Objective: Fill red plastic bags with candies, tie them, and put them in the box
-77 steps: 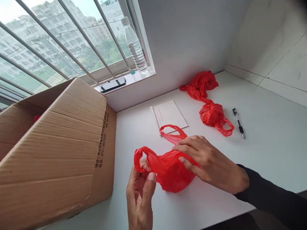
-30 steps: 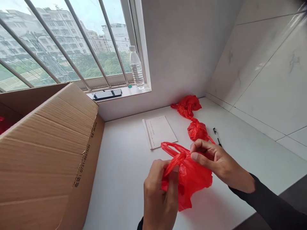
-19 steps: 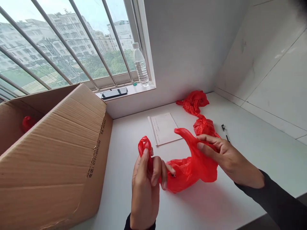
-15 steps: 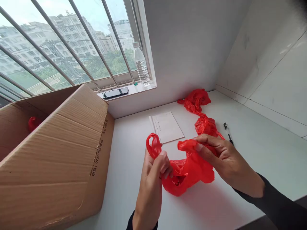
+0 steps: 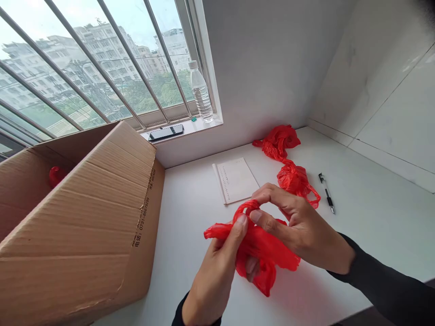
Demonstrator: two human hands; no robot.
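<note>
A thin red plastic bag [image 5: 272,246] is gathered between my two hands above the white tabletop. My left hand [image 5: 220,262] grips it with the thumb on top, and some of its fingers are hidden under the red film. One end of the bag sticks out to the left past my thumb. My right hand [image 5: 292,222] pinches a looped strip of the same bag between thumb and forefinger, close to my left thumb. The loop crosses over the gathered part. What the bag contains, if anything, cannot be made out.
A large open cardboard box [image 5: 84,217] with something red inside stands at the left. Behind my hands lie a notebook [image 5: 236,179], two more red plastic bags [image 5: 282,140] and a pen [image 5: 326,192]. On the windowsill are a phone [image 5: 166,132] and a water bottle [image 5: 201,93].
My right hand has come left, close to my left hand. The two bag ends, held apart before, now cross, and the bag's body hangs more bunched together.
</note>
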